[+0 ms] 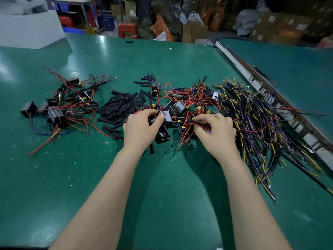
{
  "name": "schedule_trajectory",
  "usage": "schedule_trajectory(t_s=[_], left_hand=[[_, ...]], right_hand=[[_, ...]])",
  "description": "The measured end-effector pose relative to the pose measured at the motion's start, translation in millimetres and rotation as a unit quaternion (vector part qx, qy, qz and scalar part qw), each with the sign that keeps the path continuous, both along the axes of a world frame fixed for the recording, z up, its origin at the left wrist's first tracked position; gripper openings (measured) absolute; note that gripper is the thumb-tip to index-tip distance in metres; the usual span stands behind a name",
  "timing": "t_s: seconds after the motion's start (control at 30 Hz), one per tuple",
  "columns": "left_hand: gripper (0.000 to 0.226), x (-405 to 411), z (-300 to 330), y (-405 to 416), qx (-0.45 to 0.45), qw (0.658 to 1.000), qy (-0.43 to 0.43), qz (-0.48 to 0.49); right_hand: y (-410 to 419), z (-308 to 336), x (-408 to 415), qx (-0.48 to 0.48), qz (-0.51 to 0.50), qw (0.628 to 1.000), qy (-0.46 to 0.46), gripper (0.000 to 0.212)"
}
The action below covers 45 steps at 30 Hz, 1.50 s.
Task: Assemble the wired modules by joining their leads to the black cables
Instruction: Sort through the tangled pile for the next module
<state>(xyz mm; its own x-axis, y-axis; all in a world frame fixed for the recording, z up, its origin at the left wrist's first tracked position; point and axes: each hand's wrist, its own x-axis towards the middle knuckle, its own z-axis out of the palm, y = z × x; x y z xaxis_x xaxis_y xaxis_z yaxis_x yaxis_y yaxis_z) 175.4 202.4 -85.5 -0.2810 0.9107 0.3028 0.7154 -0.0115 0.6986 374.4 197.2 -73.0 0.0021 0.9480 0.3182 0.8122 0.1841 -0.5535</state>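
A tangled heap of black modules with red leads (187, 103) lies at the centre of the green table (162, 195). My left hand (139, 127) grips one black module (166, 117) at the heap's near edge. My right hand (216, 130) pinches a bunch of red leads (191, 126) beside it. To the right spreads a large bundle of black cables with yellow and purple ends (261, 127). A pile of short black sleeve tubes (122, 105) lies left of the heap. Further left sits a group of wired modules (63, 105) with red and blue leads.
A white box (30, 31) stands at the table's back left. A metal rail (270, 91) runs along the gap to a second green table (297, 69) on the right. One loose black tube (152, 147) lies near my left wrist. Cartons and crates fill the background.
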Motion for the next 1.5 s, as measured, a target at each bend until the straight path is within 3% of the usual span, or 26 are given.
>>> schedule_trajectory(t_s=[0.23,0.37,0.5,0.77,0.9,1.0,1.1,1.33,1.5], left_hand=[[0.063,4.5,-12.7,1.4,-0.041,0.984,0.133,-0.109],[0.062,12.8,-14.4,5.0,-0.029,0.984,0.140,-0.107],[0.041,9.8,-15.8,6.1,-0.003,0.976,0.208,-0.055],[0.027,5.0,-9.3,7.0,0.024,0.994,0.106,-0.010],[0.018,4.2,-4.4,6.0,0.047,0.998,0.045,0.006],[0.019,7.4,-1.1,2.7,0.072,0.997,0.040,0.005],[0.021,11.6,1.5,0.3,0.109,0.993,0.050,0.000],[0.037,31.4,3.1,23.3,0.039,0.971,0.232,-0.043],[0.028,34.8,7.9,43.8,0.019,0.961,0.275,-0.028]], right_hand=[[-1.8,2.0,-1.2,-0.010,0.016,1.000,0.003,0.018],[-3.0,0.0,-5.3,-0.005,0.016,1.000,0.007,0.019],[-3.3,0.3,-6.2,0.002,0.007,1.000,-0.011,0.018],[-3.3,9.4,5.2,0.023,-0.107,0.991,0.071,0.027],[-10.1,17.7,-2.0,0.039,-0.080,0.983,0.161,0.037],[-11.1,19.6,-3.8,0.060,-0.083,0.976,0.193,0.022],[-7.4,16.2,0.4,0.058,-0.110,0.979,0.165,0.013],[-5.5,12.5,-5.0,0.029,-0.096,0.986,0.133,0.015],[-3.8,7.9,-4.2,0.011,-0.096,0.989,0.111,0.018]])
